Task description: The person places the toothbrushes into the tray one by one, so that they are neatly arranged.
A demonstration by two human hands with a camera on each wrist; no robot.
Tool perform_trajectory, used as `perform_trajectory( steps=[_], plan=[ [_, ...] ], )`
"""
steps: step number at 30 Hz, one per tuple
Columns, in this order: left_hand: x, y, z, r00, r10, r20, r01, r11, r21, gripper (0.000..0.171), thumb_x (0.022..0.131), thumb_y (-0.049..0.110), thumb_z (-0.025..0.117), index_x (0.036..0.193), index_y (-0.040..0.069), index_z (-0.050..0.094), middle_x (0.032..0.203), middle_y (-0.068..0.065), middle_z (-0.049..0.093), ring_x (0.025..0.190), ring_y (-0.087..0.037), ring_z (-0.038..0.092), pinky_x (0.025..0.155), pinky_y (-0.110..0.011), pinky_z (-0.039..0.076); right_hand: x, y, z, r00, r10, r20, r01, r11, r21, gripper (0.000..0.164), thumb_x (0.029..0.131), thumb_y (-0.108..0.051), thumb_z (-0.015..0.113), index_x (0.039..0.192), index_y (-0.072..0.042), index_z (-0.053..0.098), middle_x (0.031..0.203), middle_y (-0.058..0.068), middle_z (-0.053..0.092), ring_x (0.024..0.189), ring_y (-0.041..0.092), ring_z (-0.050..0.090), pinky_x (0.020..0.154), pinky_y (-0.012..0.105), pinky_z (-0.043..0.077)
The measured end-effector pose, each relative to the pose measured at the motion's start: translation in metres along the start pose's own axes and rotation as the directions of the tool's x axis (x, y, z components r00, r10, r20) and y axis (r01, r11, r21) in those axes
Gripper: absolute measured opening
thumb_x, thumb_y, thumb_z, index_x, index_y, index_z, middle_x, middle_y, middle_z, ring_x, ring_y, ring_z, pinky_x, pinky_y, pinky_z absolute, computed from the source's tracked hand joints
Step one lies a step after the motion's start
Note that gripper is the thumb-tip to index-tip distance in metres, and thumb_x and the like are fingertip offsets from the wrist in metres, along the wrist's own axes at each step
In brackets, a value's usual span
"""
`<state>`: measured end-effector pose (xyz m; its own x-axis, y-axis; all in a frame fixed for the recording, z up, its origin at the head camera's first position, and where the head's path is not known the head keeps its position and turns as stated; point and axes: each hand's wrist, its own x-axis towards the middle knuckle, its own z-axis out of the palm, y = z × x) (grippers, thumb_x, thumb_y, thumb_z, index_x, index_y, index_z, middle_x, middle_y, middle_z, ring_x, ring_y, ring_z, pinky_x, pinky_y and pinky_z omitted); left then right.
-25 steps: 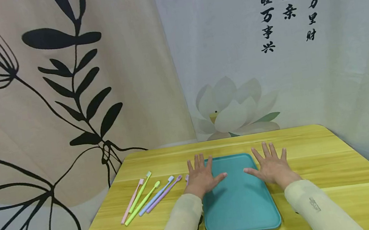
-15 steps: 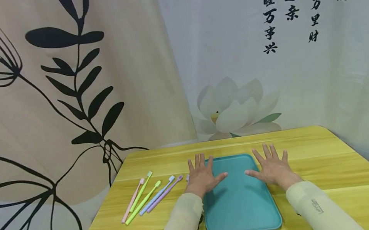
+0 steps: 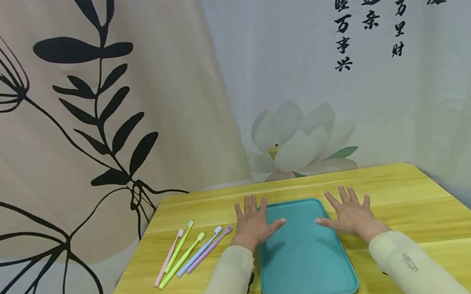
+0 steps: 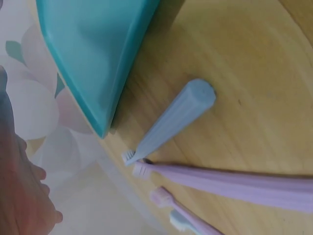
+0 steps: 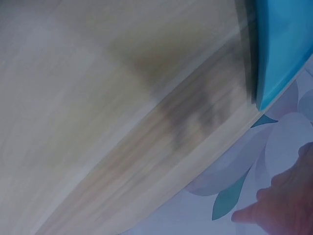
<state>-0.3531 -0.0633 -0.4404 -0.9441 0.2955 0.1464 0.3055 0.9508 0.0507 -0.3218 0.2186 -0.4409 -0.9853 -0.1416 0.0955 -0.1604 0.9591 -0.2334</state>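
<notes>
A teal rectangular tray (image 3: 307,266) lies on the wooden table between my hands. My left hand (image 3: 253,225), fingers spread, hovers above its left edge and holds nothing. Over the right edge, my right hand (image 3: 351,213) is likewise spread, with shadows falling below. To the left lie a pink toothbrush (image 3: 169,258), two green toothbrushes (image 3: 182,261), a blue toothbrush (image 3: 200,251) and a purple toothbrush (image 3: 210,249). The left wrist view shows a blue-grey toothbrush (image 4: 173,117) beside the tray and a purple toothbrush (image 4: 230,185); the left arm covers part of this area in the head view.
The wooden table (image 3: 416,262) has bare surface to the right of the tray. Behind it hangs a cloth backdrop (image 3: 184,99) with printed plants, a lotus and black characters. The toothbrushes lie at a slant, close together.
My hands have drifted slightly apart, the left one leftward and the right one rightward. A purple toothbrush head seen earlier beside the left hand is now hidden. The tray stays put.
</notes>
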Motion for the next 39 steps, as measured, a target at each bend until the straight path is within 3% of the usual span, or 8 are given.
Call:
perform_trajectory(
  steps=[10,20,30,39],
  plan=[
    [0.004,-0.015,-0.019,1.000,-0.018,-0.017,0.017,0.999,-0.035,0.092,0.091,0.077,0.038,0.159,0.017,0.025,0.161,-0.021,0.018,0.149,-0.039,0.009,0.115,-0.063,0.005,-0.001,0.004,-0.007,1.000,-0.004,0.022,0.003,1.000,0.012,0.102,0.085,-0.077,0.050,0.157,-0.008,0.027,0.157,0.035,0.010,0.141,0.058,0.007,0.100,0.081,0.004],
    [0.011,-0.036,-0.024,0.999,-0.048,-0.025,0.047,0.998,-0.045,0.094,0.090,0.079,0.036,0.159,0.016,0.024,0.162,-0.021,0.014,0.150,-0.038,0.006,0.114,-0.064,0.003,-0.001,0.005,-0.005,0.998,-0.003,0.063,0.000,0.998,0.055,0.105,0.084,-0.077,0.053,0.157,-0.008,0.025,0.158,0.035,0.008,0.140,0.059,0.007,0.101,0.081,0.006],
    [0.003,-0.053,-0.029,0.996,-0.070,-0.063,0.062,0.990,-0.124,0.091,0.091,0.074,0.043,0.158,0.014,0.027,0.161,-0.024,0.016,0.149,-0.041,0.008,0.114,-0.066,0.004,-0.010,0.010,0.004,0.995,-0.013,0.098,0.003,0.995,0.101,0.103,0.083,-0.072,0.060,0.156,-0.006,0.028,0.154,0.039,0.016,0.138,0.062,0.014,0.100,0.080,0.014],
    [-0.001,-0.070,-0.040,0.992,-0.110,-0.055,0.102,0.987,-0.126,0.093,0.092,0.076,0.038,0.159,0.014,0.022,0.162,-0.022,0.014,0.149,-0.039,0.006,0.114,-0.065,0.004,-0.013,0.013,0.014,0.996,-0.034,0.081,0.023,0.991,0.132,0.100,0.082,-0.067,0.066,0.152,-0.002,0.035,0.148,0.041,0.026,0.134,0.063,0.024,0.099,0.077,0.024]
  ],
)
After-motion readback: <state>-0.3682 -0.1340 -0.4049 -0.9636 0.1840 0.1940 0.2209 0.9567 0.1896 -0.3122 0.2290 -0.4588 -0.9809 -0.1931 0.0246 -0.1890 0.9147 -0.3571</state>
